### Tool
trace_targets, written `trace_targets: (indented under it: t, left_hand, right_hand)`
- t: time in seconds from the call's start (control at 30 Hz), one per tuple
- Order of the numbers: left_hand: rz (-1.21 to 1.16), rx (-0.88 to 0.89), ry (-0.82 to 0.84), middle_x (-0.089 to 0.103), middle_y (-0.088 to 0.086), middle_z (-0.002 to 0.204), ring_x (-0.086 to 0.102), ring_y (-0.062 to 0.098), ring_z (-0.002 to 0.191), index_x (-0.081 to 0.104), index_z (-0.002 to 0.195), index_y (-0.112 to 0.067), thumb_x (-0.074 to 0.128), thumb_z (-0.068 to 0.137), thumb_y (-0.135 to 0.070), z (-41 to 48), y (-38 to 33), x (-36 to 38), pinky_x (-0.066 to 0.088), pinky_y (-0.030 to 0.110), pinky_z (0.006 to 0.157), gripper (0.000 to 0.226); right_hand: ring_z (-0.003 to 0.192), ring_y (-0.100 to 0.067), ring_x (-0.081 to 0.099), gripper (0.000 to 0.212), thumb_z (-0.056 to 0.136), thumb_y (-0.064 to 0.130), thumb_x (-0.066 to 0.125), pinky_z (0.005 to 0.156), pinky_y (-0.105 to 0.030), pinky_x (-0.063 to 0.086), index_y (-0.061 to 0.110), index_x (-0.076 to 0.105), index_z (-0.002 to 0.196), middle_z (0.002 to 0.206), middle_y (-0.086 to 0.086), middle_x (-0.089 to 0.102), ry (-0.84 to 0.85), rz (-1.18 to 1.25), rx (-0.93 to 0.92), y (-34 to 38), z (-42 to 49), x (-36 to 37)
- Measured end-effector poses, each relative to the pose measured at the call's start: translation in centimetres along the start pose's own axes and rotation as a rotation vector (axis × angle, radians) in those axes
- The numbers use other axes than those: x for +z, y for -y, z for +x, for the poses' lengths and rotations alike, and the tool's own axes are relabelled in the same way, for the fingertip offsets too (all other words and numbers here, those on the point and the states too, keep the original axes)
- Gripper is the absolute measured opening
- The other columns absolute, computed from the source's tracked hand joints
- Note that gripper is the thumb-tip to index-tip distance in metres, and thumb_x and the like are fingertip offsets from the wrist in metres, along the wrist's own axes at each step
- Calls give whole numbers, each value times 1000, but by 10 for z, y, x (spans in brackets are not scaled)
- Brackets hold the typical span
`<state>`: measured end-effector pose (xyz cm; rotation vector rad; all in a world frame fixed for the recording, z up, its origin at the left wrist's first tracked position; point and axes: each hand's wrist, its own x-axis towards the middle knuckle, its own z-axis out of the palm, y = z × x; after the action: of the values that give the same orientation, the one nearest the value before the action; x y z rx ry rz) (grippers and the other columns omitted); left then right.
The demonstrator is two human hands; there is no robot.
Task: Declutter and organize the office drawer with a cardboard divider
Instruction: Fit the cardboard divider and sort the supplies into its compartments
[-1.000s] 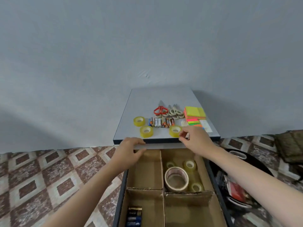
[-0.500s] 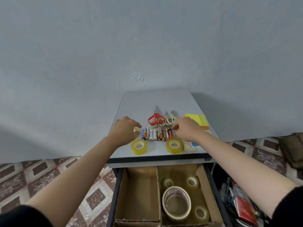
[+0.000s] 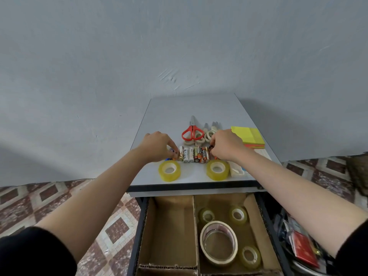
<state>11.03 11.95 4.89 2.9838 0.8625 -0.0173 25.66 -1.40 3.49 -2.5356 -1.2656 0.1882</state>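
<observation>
No readable text anywhere. Batteries [image 3: 194, 155], in a row on the surface [image 3: 179, 110], at 12 o'clock from the open drawer [image 3: 141, 220]: printed labels and brand marks present, too small and blurred to make out.

On the desk [image 3: 191, 108] the batteries [image 3: 194, 155] lie in a row. The scissors [image 3: 192, 131] lie behind them, two tape rolls [image 3: 169, 170] in front, the sticky notes [image 3: 249, 136] at the right. In the drawer [image 3: 141, 220], more tapes [image 3: 218, 242] sit right of the cardboard divider [image 3: 196, 226].

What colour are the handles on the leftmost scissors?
Red. The scissors show clearly in the head view, the only one.
</observation>
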Motion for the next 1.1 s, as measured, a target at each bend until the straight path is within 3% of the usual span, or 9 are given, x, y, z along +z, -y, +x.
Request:
trace_targets:
  t: [0.17, 0.37, 0.53, 0.73, 0.97, 1.1]
  left_hand:
    - [10, 21, 67, 57, -2, 129, 45, 19, 121, 60, 124, -27, 57, 92, -27, -1, 4, -10, 35, 36, 99, 32]
    - [-23, 48, 165, 55, -2, 133, 46, 18, 123, 55, 130, -21, 68, 84, -19, 3, 8, -12, 37, 32, 100, 48]
    - [-4, 73, 173, 56, -2, 132, 46, 18, 122, 54, 131, -20, 68, 84, -19, 5, 6, -12, 37, 30, 98, 49]
    - [-2, 56, 112, 56, -1, 132, 45, 19, 123, 52, 132, -19, 66, 86, -27, 9, 8, -6, 37, 31, 98, 49]
    - [115, -32, -34, 61, 5, 117, 44, 21, 116, 69, 100, -11, 57, 88, -37, 18, 6, 5, 44, 36, 89, 31]
    - [185, -92, -60, 58, 7, 99, 44, 23, 111, 59, 87, -7, 54, 88, -28, 22, -3, 9, 36, 32, 74, 21]
  right_hand:
    - [97, -26, 61, 26, 84, 7, 59, 74, -32, 49, 9, 68, 108, 110, -10, 66, 38, 6, -18, -5, 2, -3]
    - [93, -27, 64, 28, 79, 10, 66, 76, -32, 52, 5, 69, 106, 103, -12, 69, 115, 30, -13, -7, 5, -7]
    - [93, -26, 63, 32, 77, 3, 60, 76, -33, 53, 5, 68, 108, 106, -11, 67, 71, 30, 6, -6, 2, -4]
    - [92, -27, 60, 29, 79, 7, 60, 68, -29, 46, 6, 65, 107, 106, -10, 64, -6, 13, 12, -5, 0, -2]
    - [72, -25, 55, 15, 80, 7, 60, 52, -24, 37, 1, 68, 91, 84, -11, 63, -80, 86, 21, -6, -4, -2]
    - [74, -27, 61, 17, 73, 2, 60, 61, -31, 45, -7, 70, 85, 90, -19, 70, -98, 184, 22, -10, -5, -1]
